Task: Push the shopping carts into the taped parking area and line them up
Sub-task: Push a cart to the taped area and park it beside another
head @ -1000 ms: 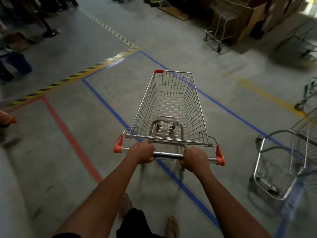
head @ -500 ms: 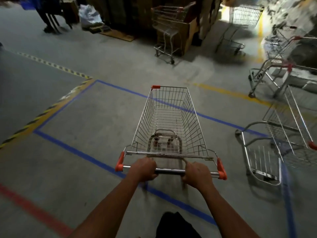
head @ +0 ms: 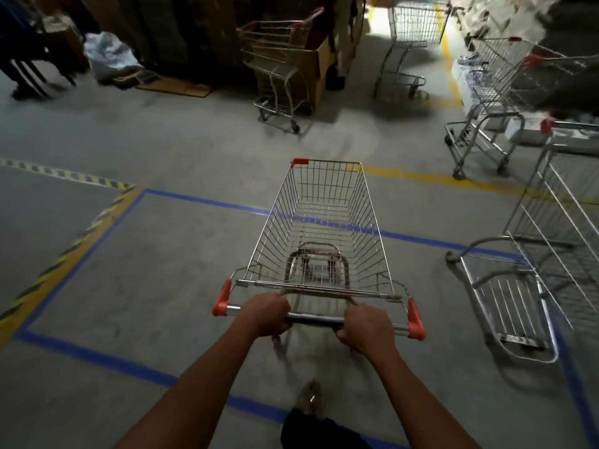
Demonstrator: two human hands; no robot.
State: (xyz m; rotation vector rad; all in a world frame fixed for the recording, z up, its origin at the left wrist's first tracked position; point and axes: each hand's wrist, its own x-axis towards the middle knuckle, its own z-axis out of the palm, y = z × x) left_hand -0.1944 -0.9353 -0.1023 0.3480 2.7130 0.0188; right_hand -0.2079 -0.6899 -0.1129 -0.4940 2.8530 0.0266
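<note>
I read left hand and right hand both curled tight round the handle bar of one shopping cart. Cart's long axis runs away from me, nose over the far blue tape line. Five other carts counted: one nearest cart at the right tape edge.

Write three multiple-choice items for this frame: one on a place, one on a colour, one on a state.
1. Where is the parked cart relative to the pushed cart?
A. To its right
B. To its left
C. Nested inside it

2. What colour is the tape outlining the floor rectangle?
A. Green
B. Blue
C. White

3. How do the hands meet the handle bar?
A. Only the left hand grips
B. Neither touches
C. Both grip, the right hand too

Answers: 1 A, it stands at the frame's right, apart; 2 B, the lines are blue; 3 C, both sets of fingers curl round the bar.
</note>
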